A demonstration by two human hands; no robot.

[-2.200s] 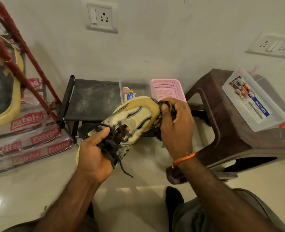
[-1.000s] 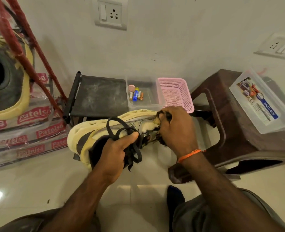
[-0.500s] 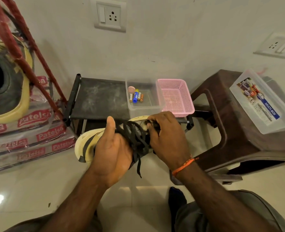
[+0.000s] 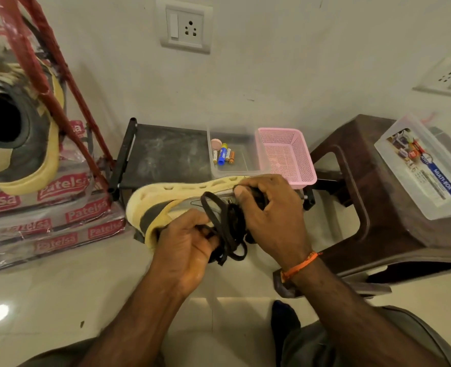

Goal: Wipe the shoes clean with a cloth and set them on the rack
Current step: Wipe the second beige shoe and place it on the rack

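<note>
A yellow and grey shoe (image 4: 166, 200) lies on its side in front of me, its pale sole turned toward the wall. My left hand (image 4: 186, 245) grips its opening together with the black laces (image 4: 227, 234). My right hand (image 4: 269, 210) holds a dark cloth (image 4: 256, 200) bunched against the shoe's side near the toe. The low black rack (image 4: 166, 154) stands just behind the shoe against the wall. A second yellow and grey shoe (image 4: 15, 133) sits at the far left, close to the camera.
On the rack stand a clear tray with batteries (image 4: 232, 157) and a pink basket (image 4: 288, 154). A brown plastic stool (image 4: 372, 197) at right carries a clear box (image 4: 423, 165). Red ladder legs (image 4: 54, 83) and stacked wrapped packs (image 4: 47, 223) stand at left.
The shoe was turned from upper-facing-me onto its side, sole toward the wall. My left hand regripped at the opening with the laces. My right hand kept the cloth on the shoe.
</note>
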